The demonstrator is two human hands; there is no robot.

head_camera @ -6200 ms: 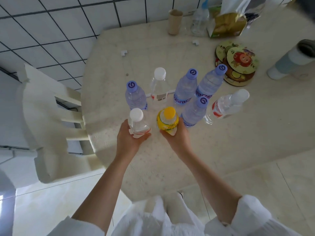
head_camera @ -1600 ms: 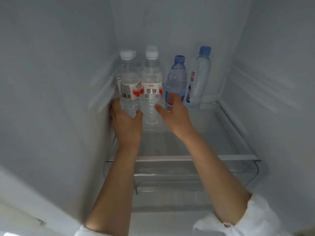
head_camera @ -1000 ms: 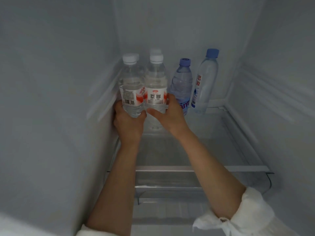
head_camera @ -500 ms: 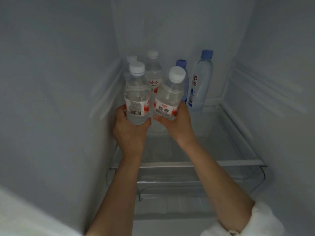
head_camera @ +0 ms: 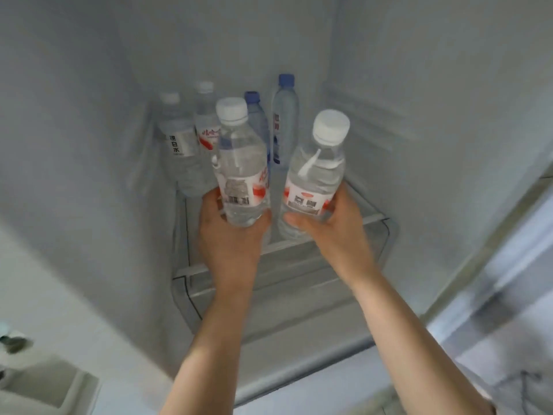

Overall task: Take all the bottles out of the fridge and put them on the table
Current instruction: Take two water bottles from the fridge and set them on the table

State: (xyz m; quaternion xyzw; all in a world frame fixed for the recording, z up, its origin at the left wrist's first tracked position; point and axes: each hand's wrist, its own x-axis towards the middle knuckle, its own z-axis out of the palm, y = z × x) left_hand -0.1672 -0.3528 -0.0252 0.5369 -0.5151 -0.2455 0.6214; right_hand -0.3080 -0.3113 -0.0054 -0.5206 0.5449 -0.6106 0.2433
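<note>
My left hand grips the base of a clear white-capped water bottle with a red and white label. My right hand grips a second white-capped water bottle, tilted slightly right. Both bottles are lifted above the front of the glass fridge shelf. Several bottles stand at the back of the shelf: a white-capped one with a grey label, another white-capped one, a blue-capped one partly hidden behind the left bottle, and a tall blue-capped one.
The fridge's white side walls close in on both sides. A clear drawer front sits below the shelf. The fridge door frame runs along the right. A ledge with a dark object shows at bottom left.
Earlier both hands stood bottles on the table, then reached into the fridge. They closed on the two front white-capped bottles and have pulled them up and toward me, off the shelf.
</note>
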